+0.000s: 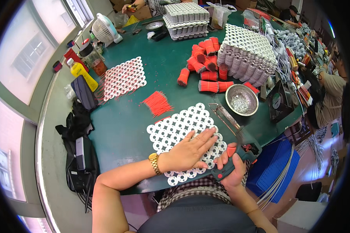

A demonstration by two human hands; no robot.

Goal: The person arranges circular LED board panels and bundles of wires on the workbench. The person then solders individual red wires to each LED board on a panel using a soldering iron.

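Note:
My left hand (pixel 190 149), a gold watch (pixel 154 162) on its wrist, lies flat with fingers stretched out on a sheet of white round boards (pixel 171 126) with dark centres. My right hand (pixel 235 171) is wrapped round the grip of a dark green soldering gun (pixel 249 153) with red parts, at the sheet's right edge. Its long metal front points away from me, toward the far right corner of the sheet. Beyond the sheet lies a loose bunch of short red wires (pixel 158 103). A metal bowl (pixel 241 99) of small silvery bits sits to the right.
Red wire bundles (pixel 200 58) lie beside tall stacks of white board sheets (pixel 245 50). Another sheet with red wires (pixel 124 77) rests at the left. A fan (pixel 105 30), yellow bottle (pixel 82 73) and black bag (pixel 82 163) line the window side. A blue crate (pixel 274 169) stands below right.

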